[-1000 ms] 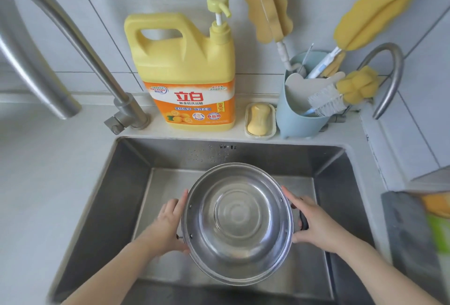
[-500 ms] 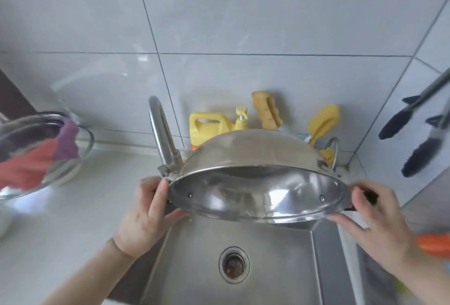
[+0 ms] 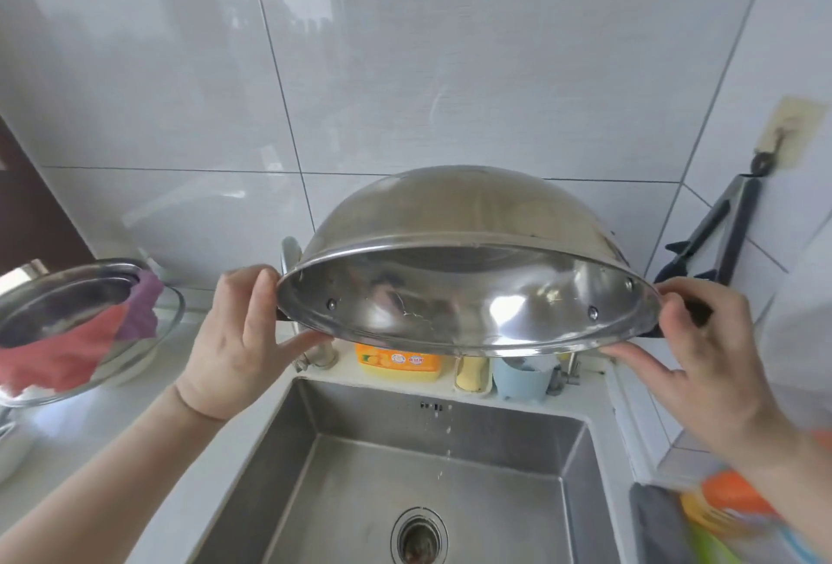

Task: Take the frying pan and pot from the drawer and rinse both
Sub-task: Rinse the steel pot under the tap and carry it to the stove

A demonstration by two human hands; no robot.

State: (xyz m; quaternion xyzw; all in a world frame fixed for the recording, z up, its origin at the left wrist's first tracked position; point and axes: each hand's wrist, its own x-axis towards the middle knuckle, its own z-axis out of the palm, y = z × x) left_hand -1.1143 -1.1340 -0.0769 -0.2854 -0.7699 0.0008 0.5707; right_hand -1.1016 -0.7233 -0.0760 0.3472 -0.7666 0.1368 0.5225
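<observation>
Round shiny stainless-steel pot [image 3: 468,248] with two dark side handles is held up in the air over the steel sink basin [image 3: 427,473], tipped nearly upside down. Its open mouth faces down and toward the near side; the domed bottom faces up and toward the far tiled wall. Long axis of the rim runs left to right, handle to handle.

Left hand [image 3: 234,338] grips the left rim and handle: fingers curled over the top edge, thumb under the rim. Right hand [image 3: 693,352] grips the right dark handle: fingers wrapped over it, thumb stretched under the rim. One hand at each end, neither clearly nearer, so any tilt goes through both wrists together.

A thin line of water drops [image 3: 443,446] falls from the near low point of the rim into the basin, landing just far of the round drain [image 3: 418,536]. Judgement: rinse of the pot looks about done and this is the drain-off step. Next move likely calls for keeping the low rim edge over the basin until dripping stops, then carrying the pot sideways to the desk.

Left on the white desk [image 3: 90,428]: a glass lid with a steel rim [image 3: 90,307], propped tilted, with a red and purple cloth [image 3: 90,343] seen behind or through it. The frying pan is not seen. Behind the pot, partly hidden: yellow detergent bottle [image 3: 398,358], pale blue holder [image 3: 520,379]. Black tongs [image 3: 707,235] hang on the right wall.
</observation>
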